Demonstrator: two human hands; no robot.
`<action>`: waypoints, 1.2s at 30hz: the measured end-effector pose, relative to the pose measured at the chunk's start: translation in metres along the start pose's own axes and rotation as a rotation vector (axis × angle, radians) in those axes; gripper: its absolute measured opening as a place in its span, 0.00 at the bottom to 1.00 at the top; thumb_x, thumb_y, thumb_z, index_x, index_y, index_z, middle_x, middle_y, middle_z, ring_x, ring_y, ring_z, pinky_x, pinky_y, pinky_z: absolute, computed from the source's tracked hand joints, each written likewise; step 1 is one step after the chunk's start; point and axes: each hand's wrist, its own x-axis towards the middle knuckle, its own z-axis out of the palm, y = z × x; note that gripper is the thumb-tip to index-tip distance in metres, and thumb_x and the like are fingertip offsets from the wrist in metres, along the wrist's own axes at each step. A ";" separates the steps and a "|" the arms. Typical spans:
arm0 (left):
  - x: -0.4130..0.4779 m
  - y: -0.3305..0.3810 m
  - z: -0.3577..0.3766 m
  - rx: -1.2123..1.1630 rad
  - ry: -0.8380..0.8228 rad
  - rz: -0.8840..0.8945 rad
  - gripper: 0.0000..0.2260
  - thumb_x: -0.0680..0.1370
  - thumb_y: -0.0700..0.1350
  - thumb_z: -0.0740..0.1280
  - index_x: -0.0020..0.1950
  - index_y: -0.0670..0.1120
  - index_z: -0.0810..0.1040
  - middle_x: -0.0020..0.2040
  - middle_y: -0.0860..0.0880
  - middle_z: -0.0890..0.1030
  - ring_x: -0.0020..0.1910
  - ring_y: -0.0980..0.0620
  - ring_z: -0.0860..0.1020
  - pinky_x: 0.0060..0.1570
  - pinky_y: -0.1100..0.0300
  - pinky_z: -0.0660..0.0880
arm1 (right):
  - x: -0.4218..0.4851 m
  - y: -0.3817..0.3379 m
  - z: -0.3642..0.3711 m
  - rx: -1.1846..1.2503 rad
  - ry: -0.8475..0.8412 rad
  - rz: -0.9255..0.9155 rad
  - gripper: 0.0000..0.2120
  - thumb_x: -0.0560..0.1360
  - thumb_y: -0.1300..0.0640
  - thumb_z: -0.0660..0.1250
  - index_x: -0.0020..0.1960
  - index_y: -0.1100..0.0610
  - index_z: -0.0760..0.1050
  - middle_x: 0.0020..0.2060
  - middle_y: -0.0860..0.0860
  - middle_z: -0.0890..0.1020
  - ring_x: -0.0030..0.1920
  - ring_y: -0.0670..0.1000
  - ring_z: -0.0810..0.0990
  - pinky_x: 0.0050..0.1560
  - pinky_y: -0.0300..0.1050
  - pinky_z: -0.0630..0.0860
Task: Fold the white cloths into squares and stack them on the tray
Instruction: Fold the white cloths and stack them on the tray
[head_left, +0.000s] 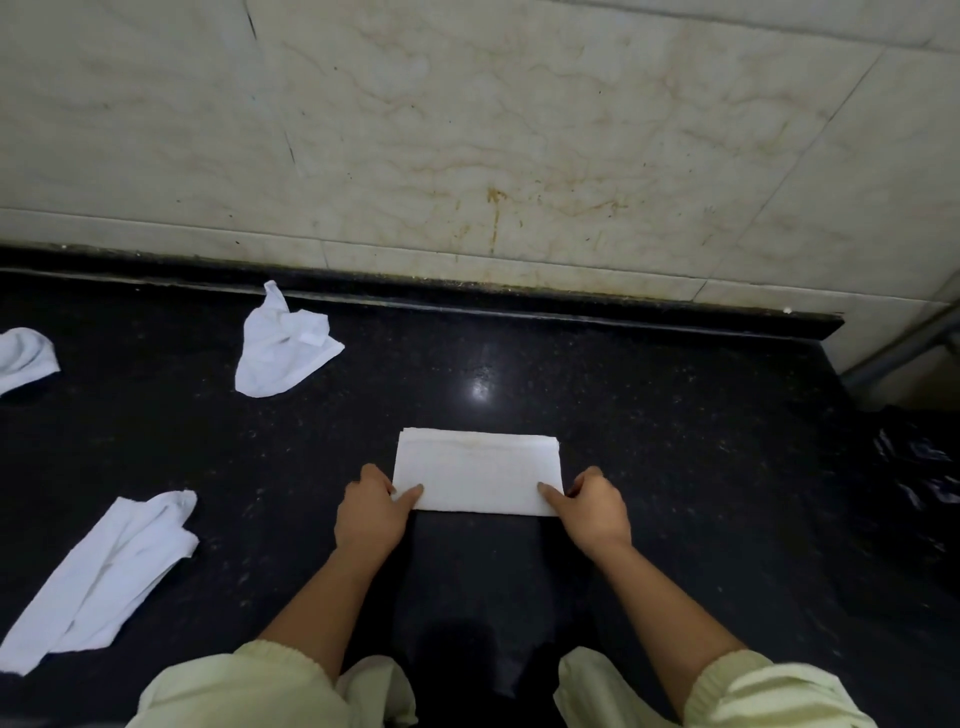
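white folded cloth (475, 470): flat rectangle on the black counter (675, 467), gripped at both near corners.
left hand (371, 512): pinches the near left corner, thumb on top, fingers curled at the edge.
right hand (589, 506): pinches the near right corner the same way.
crumpled cloth (283, 348): beyond and left of the grip, near the marble wall (519, 130).
long cloth (104, 577): loosely folded, well left of the left hand.
edge cloth (23, 356): furthest left, cut off by the frame.
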 end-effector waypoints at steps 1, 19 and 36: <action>0.000 0.001 -0.002 -0.020 -0.006 -0.023 0.17 0.75 0.55 0.70 0.51 0.44 0.70 0.48 0.45 0.77 0.43 0.48 0.75 0.38 0.57 0.70 | -0.001 -0.002 0.002 0.023 -0.009 0.035 0.21 0.73 0.45 0.70 0.53 0.60 0.71 0.48 0.52 0.77 0.49 0.54 0.78 0.39 0.45 0.71; -0.008 0.001 -0.007 -0.183 -0.201 -0.158 0.11 0.71 0.48 0.75 0.39 0.42 0.78 0.39 0.45 0.83 0.35 0.48 0.82 0.40 0.57 0.80 | 0.008 0.002 -0.009 0.477 -0.072 0.241 0.08 0.71 0.62 0.74 0.40 0.61 0.74 0.41 0.59 0.82 0.36 0.54 0.81 0.33 0.43 0.76; -0.004 -0.010 -0.010 -0.307 -0.268 -0.124 0.07 0.76 0.45 0.70 0.44 0.41 0.79 0.40 0.46 0.82 0.34 0.52 0.79 0.34 0.63 0.75 | -0.011 -0.045 -0.014 0.566 -0.167 -0.138 0.06 0.70 0.63 0.71 0.35 0.57 0.76 0.32 0.50 0.77 0.34 0.47 0.74 0.36 0.41 0.69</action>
